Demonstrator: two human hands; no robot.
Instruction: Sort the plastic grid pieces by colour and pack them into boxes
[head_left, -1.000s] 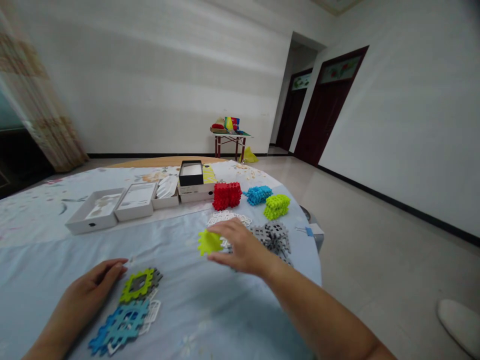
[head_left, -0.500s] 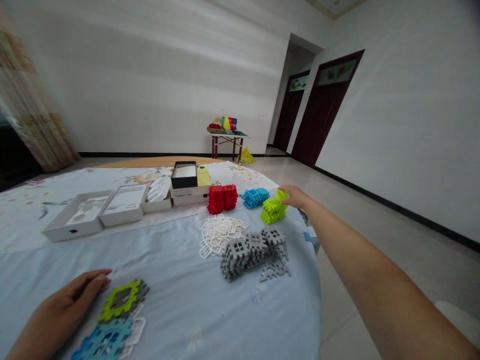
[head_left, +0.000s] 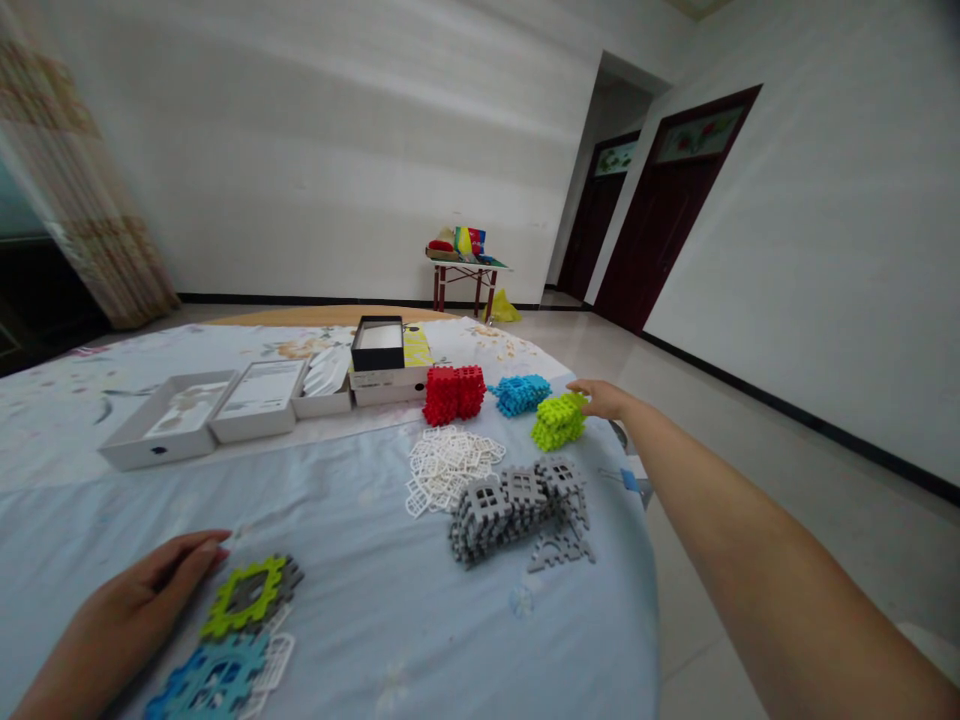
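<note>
On the table's left front, my left hand (head_left: 139, 612) rests with loosely stretched fingers, holding nothing that I can see. Beside it lie a lime-green square frame tile (head_left: 244, 597) over dark grey pieces and a blue window tile (head_left: 217, 675), with white lattice pieces (head_left: 276, 660) at their right edge. My right arm reaches far forward. The fingers of my right hand (head_left: 606, 397) close around the back right edge of the stack of lime-green tiles (head_left: 559, 422); their tips are partly hidden. A stack of blue tiles (head_left: 523, 394) stands just left of it.
Grey window tiles (head_left: 517, 510), a pile of white lattice pieces (head_left: 450, 465) and red tiles (head_left: 454, 393) lie mid-table. White boxes (head_left: 161, 445) and a black box (head_left: 377, 343) stand behind at left. The table edge (head_left: 651, 560) curves along the right.
A lime-green piece that stood up at the top of the stack beside my right hand no longer sticks up. My left hand stays in place; the view has shifted slightly.
</note>
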